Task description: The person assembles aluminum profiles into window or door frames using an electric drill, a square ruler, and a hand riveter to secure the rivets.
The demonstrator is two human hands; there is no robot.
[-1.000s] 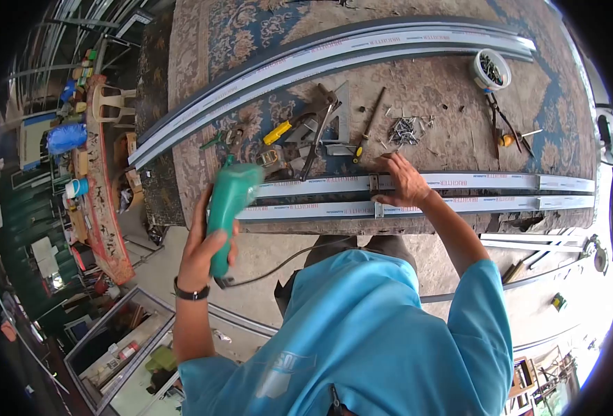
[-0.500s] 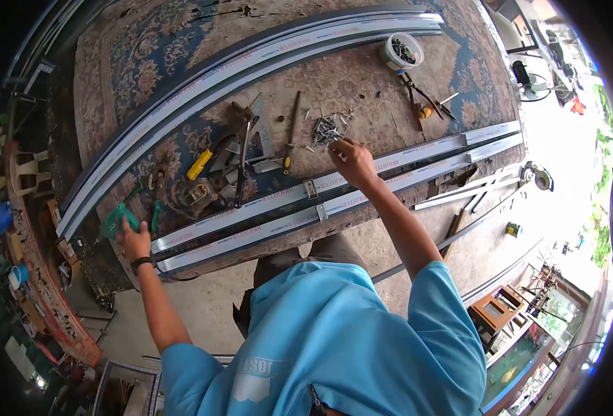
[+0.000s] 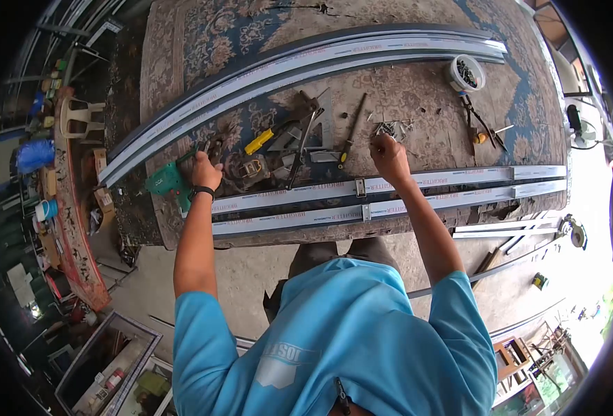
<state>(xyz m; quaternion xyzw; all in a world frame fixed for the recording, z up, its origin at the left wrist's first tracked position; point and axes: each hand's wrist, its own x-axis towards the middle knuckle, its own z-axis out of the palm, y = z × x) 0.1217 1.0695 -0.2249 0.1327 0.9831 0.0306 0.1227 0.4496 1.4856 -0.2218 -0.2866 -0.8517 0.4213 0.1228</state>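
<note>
My left hand (image 3: 207, 173) is over the table's left part, fingers partly apart, beside a green tool (image 3: 164, 180) and just below a dark hand tool (image 3: 215, 145). My right hand (image 3: 391, 161) has its fingers pinched together at the near edge of a pile of small metal pieces (image 3: 395, 129); whatever they hold is hidden. Left of that hand lies a long thin tool (image 3: 354, 128) with a black and yellow handle. A yellow-handled tool (image 3: 258, 141), a tape measure (image 3: 252, 168) and a metal square (image 3: 318, 128) lie between my hands.
Long labelled metal profiles (image 3: 320, 217) run along the table's near edge, with small brackets (image 3: 360, 187) on them. More profiles (image 3: 299, 59) cross the far side. A white tub (image 3: 467, 73) of dark small parts and pliers (image 3: 474, 118) are at the right.
The view has shifted, so the table appears farther right. My left hand has moved off the green tool, forward and to the right. My right hand stays by the pile, its fingers now lower over it.
</note>
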